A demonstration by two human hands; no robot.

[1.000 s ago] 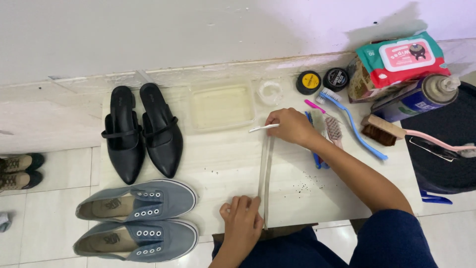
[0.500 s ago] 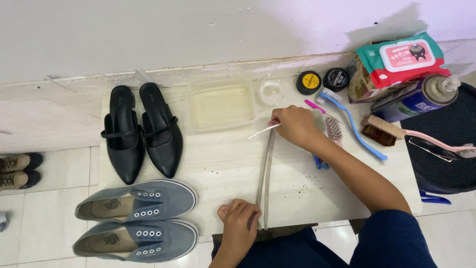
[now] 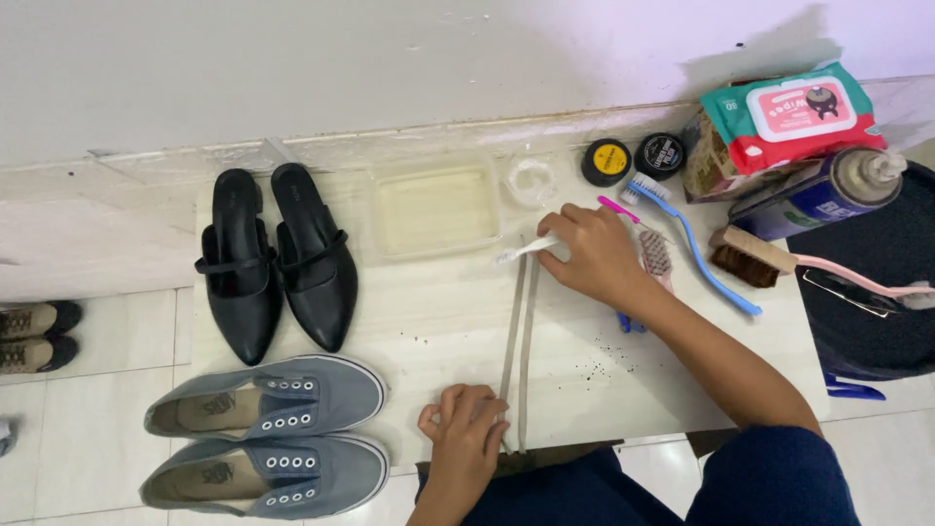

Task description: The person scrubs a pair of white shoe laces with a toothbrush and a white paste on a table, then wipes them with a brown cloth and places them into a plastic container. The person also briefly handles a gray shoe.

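A pair of grey shoelaces is stretched flat on the bench, long axis running from the left hand away to the right hand. The near ends are pinned under the pressed-down left fingers; the far ends lie just beneath the right fingers, which are clenched on a white toothbrush pointing leftward.

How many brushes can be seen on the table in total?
4: a white toothbrush in the right hand, a pink brush beside it, a blue toothbrush further right, and a wooden brush by the spray can. Others may be hidden.
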